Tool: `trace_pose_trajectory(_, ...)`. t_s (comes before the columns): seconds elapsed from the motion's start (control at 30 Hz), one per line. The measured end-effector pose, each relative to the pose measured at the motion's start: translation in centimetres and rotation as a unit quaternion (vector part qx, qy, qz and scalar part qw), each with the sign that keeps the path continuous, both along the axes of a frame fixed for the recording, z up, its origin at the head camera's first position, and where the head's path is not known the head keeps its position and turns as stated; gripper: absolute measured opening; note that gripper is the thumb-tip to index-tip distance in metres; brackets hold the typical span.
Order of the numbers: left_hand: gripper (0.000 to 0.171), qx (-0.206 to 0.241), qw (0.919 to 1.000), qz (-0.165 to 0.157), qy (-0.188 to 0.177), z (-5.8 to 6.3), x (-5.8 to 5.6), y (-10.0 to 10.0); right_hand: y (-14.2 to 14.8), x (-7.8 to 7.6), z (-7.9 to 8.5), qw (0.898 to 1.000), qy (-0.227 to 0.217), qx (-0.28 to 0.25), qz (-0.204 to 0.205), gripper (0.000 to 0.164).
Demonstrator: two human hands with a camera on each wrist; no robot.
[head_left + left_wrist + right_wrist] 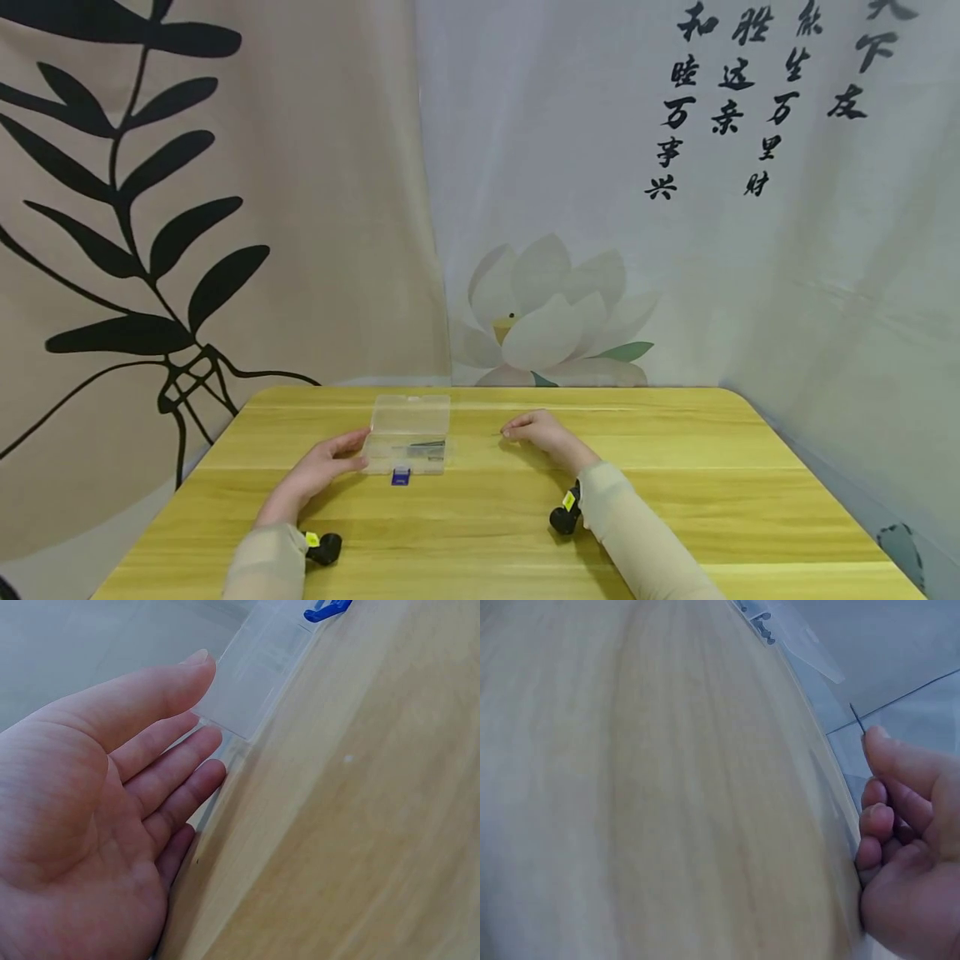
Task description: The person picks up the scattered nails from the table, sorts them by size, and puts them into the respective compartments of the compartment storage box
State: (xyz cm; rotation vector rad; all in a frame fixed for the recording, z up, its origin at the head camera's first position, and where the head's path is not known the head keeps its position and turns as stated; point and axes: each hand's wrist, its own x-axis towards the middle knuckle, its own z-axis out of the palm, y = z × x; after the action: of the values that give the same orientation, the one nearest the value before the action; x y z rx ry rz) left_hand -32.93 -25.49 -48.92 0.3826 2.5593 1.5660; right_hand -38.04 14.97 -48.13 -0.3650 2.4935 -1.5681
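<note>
A clear plastic box [375,467] stands with its lid [411,414] raised at the back. Thin dark pieces [427,450] lie inside, towards its right; their kind is too small to tell. At the box's left end is my left hand [322,467], its thumb and fingertips against that end, the fingers fairly straight. My right hand [543,433], right of the box and just over the table, pinches a thin dark pin [857,718] between thumb and index finger. The other fingers of that hand curl towards the palm.
A blue clasp [401,477] sticks out at the box's front. Everything is on a yellow wood-grain table [450,542]. Behind it hangs a printed curtain [345,208] with leaves, a lotus and writing. Each wrist carries a small black camera [325,549].
</note>
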Motion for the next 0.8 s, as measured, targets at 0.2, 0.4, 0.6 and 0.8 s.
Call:
trace_pose_trajectory(0.2, 0.064, 0.004, 1.0, 0.006, -0.004, 0.0, -0.05, 0.01, -0.18, -0.05, -0.01, 1.0, -0.004, -0.021, -0.009, 0.019)
trace_pose_trajectory(0.4, 0.064, 0.004, 0.9999, 0.014, -0.003, 0.04, -0.2, 0.01, -0.18, -0.54, -0.38, 0.999, -0.009, -0.043, -0.015, 0.018)
trace_pose_trajectory(0.6, 0.063, 0.003, 0.9999, 0.011, -0.004, 0.04, -0.07, 0.05, 0.04, -0.51, -0.78, 0.996, -0.04, -0.081, -0.02, 0.019)
trace_pose_trajectory(0.8, 0.063, 0.002, 0.9999, 0.011, -0.005, -0.06, 0.02, -0.01, 0.05, -0.37, -0.65, 0.995, -0.052, -0.084, -0.029, 0.019)
